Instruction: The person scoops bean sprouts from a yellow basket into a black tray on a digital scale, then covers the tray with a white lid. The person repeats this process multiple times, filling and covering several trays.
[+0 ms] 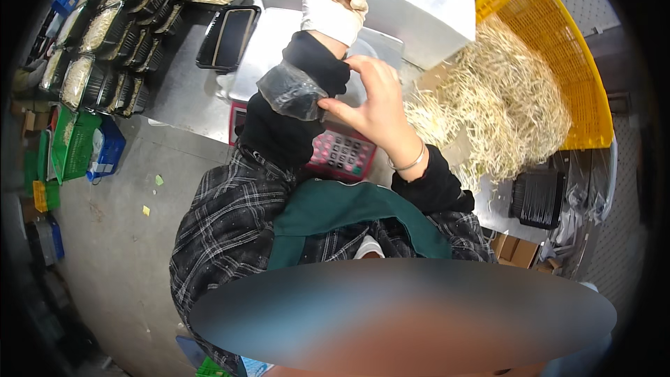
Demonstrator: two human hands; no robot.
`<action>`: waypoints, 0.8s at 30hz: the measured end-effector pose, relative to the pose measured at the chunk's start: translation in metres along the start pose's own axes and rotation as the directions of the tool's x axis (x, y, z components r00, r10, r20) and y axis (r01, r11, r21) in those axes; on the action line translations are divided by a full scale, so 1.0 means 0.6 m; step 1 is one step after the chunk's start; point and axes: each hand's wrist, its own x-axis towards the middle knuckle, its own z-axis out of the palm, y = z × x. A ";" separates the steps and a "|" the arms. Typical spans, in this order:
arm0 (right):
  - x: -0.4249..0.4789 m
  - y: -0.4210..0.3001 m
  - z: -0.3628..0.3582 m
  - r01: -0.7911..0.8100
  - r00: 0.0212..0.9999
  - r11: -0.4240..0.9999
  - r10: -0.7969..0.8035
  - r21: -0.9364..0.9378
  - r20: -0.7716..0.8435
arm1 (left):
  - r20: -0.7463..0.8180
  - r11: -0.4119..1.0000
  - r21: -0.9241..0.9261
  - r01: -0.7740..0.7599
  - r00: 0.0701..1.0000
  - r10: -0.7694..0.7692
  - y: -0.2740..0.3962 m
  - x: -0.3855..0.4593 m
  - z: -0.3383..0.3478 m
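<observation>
My left hand, in a white glove, is raised palm up with its fingers curled and nothing visible in them. My bare right hand, with a bracelet at its wrist, grips the black sleeve cuff of my left arm. Its thumb touches the edge of a clear plastic band around that sleeve; some fingertips are hidden. Beneath my arms lies a red-framed keypad panel of a scale with a metal platform. An unlidded black tray stands left of my gloved hand.
Stacked black trays of bean sprouts stand at left. A loose heap of bean sprouts lies at right by a yellow crate. Black trays sit at the lower right table edge. A metal box rises behind the scale. Green and blue baskets are at left.
</observation>
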 end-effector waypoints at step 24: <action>-0.250 0.057 -0.281 0.198 0.974 0.942 -0.221 0.271 0.057 | 0.478 0.993 0.057 -0.107 0.876 0.067 -0.343 -0.193 0.173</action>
